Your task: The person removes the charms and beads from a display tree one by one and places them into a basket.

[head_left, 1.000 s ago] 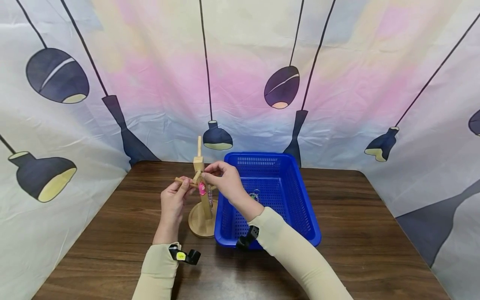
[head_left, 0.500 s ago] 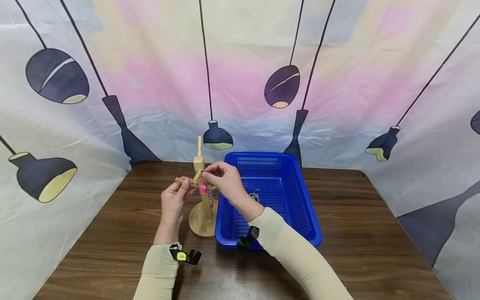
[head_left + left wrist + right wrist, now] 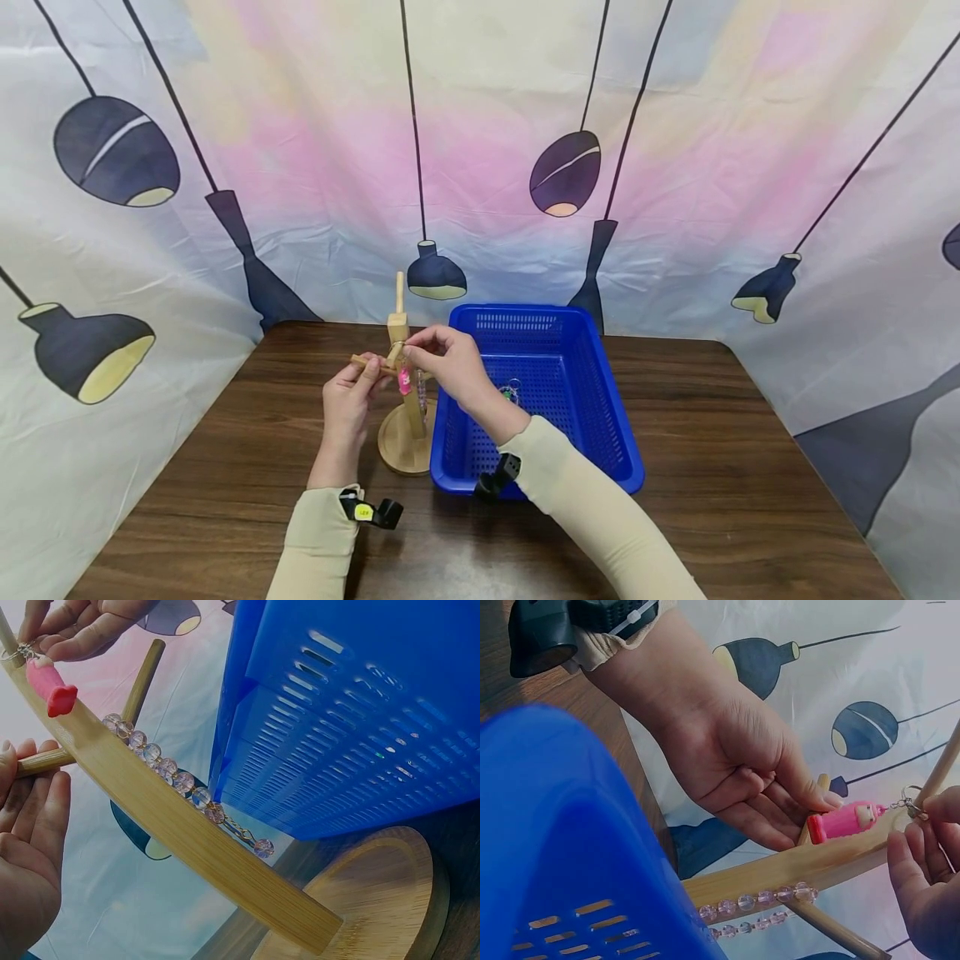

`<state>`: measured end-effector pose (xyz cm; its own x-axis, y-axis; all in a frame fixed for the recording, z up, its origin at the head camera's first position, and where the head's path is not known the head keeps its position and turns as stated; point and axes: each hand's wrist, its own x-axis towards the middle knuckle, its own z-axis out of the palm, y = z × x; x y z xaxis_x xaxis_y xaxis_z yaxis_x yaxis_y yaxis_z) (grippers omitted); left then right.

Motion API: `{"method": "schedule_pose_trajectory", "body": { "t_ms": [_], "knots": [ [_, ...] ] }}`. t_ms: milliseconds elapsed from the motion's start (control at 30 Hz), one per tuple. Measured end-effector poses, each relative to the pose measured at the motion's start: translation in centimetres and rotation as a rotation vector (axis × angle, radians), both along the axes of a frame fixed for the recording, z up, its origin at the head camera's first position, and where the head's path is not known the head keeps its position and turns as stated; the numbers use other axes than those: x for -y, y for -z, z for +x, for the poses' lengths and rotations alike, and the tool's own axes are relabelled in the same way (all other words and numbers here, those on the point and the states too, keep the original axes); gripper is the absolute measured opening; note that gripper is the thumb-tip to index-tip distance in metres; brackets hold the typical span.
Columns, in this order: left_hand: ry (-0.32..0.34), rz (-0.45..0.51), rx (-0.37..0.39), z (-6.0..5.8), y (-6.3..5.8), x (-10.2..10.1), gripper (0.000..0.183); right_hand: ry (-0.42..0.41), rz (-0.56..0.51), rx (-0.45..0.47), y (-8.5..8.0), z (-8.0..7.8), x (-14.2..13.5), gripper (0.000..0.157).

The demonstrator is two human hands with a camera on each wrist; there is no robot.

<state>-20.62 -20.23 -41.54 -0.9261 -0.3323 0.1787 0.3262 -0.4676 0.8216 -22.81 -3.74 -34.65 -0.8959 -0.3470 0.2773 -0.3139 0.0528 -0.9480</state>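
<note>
A wooden peg stand [image 3: 415, 417] with several pegs stands upright on its round base. My left hand [image 3: 348, 404] grips one of its pegs, with fingers and thumb around the wood [image 3: 46, 760]. My right hand [image 3: 456, 362] pinches the metal ring of a keychain with a pink figure charm [image 3: 849, 821]; the ring [image 3: 911, 796] overlaps another peg near the top of the stand. The pink charm [image 3: 51, 686] dangles beside the post in the left wrist view. A strand of clear pinkish beads [image 3: 166, 768] hangs from a further peg.
A blue perforated plastic basket [image 3: 630, 467] stands right of the stand, close against its base. Inside lies a small keychain with a ring and a green part [image 3: 510, 393]. Beneath is a brown wooden table [image 3: 712, 500]; a cloth printed with lamps [image 3: 495, 108] hangs behind.
The pink charm swings slightly, and the ring shifts a little at the peg between the right hand's fingertips. The left hand stays in place on its peg.
</note>
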Motion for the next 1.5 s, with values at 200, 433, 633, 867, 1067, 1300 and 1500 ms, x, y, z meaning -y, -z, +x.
{"method": "schedule_pose_trajectory", "body": {
  "t_ms": [200,433,633,867,1067,1300,1500],
  "knots": [
    [-0.004,0.012,0.013,-0.05,-0.06,0.03,0.024,-0.005,0.001,0.012,-0.05,0.04,-0.03,0.017],
    [-0.007,0.006,0.014,0.02,-0.09,0.03,0.022,-0.011,-0.012,0.008,-0.10,0.12,0.05,0.017],
    [-0.005,0.023,0.009,0.05,-0.24,0.00,0.022,-0.007,-0.015,-0.001,-0.22,0.22,0.09,0.017],
    [-0.013,0.018,0.023,0.03,-0.28,-0.01,0.021,-0.011,-0.012,-0.007,-0.39,0.36,-0.01,0.017],
    [-0.012,-0.001,0.016,0.06,-0.24,-0.01,0.022,-0.012,-0.012,-0.002,-0.42,0.45,-0.07,0.016],
    [-0.020,-0.011,0.037,0.10,-0.28,-0.01,0.023,-0.028,-0.001,0.000,-0.60,0.73,-0.26,0.016],
    [-0.022,0.000,0.035,0.08,-0.20,-0.04,0.022,-0.042,0.002,-0.002,-0.57,0.81,-0.37,0.016]
  ]
}}
